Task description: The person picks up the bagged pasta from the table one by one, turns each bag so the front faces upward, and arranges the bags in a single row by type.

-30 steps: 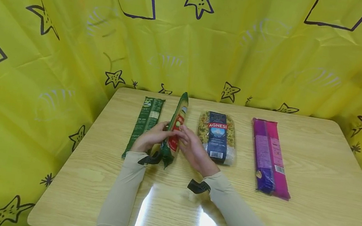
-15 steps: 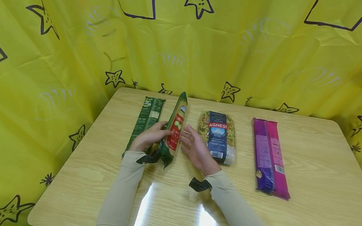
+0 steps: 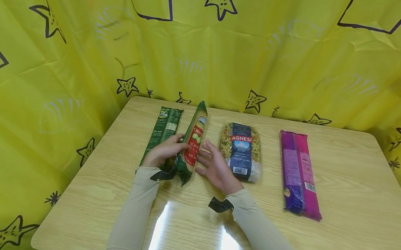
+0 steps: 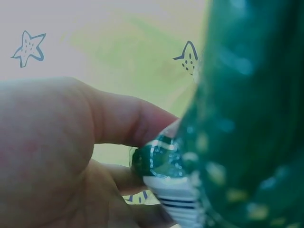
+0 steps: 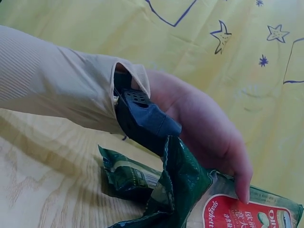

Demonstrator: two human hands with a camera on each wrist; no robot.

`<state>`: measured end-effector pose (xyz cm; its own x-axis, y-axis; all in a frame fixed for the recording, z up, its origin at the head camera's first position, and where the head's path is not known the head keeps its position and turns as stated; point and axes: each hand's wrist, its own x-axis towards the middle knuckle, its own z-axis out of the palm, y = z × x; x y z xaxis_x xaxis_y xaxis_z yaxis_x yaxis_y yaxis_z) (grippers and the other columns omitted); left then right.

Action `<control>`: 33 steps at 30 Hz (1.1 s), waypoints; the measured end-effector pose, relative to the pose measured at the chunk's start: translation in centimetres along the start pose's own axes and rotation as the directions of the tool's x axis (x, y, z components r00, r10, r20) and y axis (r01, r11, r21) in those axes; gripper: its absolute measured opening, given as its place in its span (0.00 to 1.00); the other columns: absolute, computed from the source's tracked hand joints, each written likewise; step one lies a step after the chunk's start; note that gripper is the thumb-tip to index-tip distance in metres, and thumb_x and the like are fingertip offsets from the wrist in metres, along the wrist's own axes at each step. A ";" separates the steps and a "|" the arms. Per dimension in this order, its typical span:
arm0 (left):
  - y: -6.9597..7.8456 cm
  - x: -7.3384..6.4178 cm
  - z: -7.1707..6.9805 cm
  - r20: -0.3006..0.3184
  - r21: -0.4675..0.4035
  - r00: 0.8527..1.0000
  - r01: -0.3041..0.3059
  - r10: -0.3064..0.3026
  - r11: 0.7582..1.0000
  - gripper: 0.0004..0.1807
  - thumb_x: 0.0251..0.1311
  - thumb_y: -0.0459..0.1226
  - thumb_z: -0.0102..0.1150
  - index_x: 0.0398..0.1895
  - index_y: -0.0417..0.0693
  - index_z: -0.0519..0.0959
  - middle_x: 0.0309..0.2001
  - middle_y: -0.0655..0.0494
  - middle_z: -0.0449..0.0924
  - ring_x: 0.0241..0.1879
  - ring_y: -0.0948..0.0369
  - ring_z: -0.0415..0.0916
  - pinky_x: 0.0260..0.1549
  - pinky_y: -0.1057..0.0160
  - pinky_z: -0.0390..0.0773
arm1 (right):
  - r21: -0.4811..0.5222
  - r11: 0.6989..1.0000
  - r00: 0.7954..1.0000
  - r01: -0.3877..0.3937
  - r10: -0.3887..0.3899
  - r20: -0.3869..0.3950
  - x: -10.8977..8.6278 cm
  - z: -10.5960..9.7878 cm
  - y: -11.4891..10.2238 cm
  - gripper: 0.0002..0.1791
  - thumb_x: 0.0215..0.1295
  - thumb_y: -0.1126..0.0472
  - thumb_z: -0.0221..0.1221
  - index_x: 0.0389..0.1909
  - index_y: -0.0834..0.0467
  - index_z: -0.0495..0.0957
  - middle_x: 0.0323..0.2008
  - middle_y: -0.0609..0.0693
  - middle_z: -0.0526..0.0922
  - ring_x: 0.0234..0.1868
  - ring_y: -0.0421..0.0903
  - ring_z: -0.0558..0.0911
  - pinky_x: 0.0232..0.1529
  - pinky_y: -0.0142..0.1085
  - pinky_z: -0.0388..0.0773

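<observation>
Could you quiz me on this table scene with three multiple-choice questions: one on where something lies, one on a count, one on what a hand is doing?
1. Where does the purple packet lie?
A. at the right end of the row
B. between the two green packets
C. under the right hand

2. How many packets are on the table?
A. two
B. four
C. six

3. What is the left hand doing?
A. lying flat on the wood
B. holding the green and red spaghetti packet
C. lifting the Agnesi bag

Answers: 1 A, it is the rightmost packet in the head view. 2 B, the dark green packet, the spaghetti packet, the Agnesi bag and the purple one. 3 B, its fingers curl round the packet, while the right hand is open beside it.
</observation>
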<state>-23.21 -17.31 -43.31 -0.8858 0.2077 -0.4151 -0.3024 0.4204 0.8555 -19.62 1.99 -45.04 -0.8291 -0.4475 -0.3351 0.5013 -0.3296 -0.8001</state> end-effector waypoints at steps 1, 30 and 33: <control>0.0 0.0 0.0 -0.001 -0.002 1.000 0.002 -0.002 1.000 0.38 0.75 0.42 0.51 0.82 0.40 0.51 0.68 0.35 0.73 0.59 0.49 0.76 0.54 0.56 0.77 | 0.002 1.000 1.000 0.000 0.000 0.004 0.0 0.0 0.0 0.43 0.80 0.37 0.42 0.83 0.59 0.43 0.83 0.65 0.44 0.83 0.64 0.48 0.81 0.62 0.51; -0.7 0.2 -0.1 0.027 -0.079 0.999 -0.024 0.026 0.997 0.32 0.78 0.39 0.45 0.79 0.37 0.56 0.55 0.39 0.78 0.39 0.59 0.79 0.35 0.66 0.81 | 0.028 1.000 1.000 -0.004 0.005 -0.028 0.1 0.0 0.1 0.43 0.80 0.38 0.43 0.82 0.60 0.43 0.81 0.67 0.48 0.82 0.64 0.51 0.81 0.62 0.51; -0.8 0.4 0.0 0.036 -0.106 0.998 -0.043 0.047 0.993 0.30 0.78 0.38 0.44 0.78 0.35 0.57 0.57 0.38 0.77 0.42 0.59 0.79 0.38 0.66 0.81 | 0.029 1.000 0.999 -0.001 0.002 -0.043 0.0 0.0 0.1 0.43 0.80 0.39 0.43 0.82 0.60 0.44 0.81 0.67 0.48 0.82 0.63 0.52 0.81 0.61 0.52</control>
<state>-23.32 -17.63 -44.17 -0.8858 0.2585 -0.3854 -0.2997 0.3152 0.9004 -19.60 1.94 -45.14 -0.8380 -0.4119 -0.3578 0.5087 -0.3529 -0.7853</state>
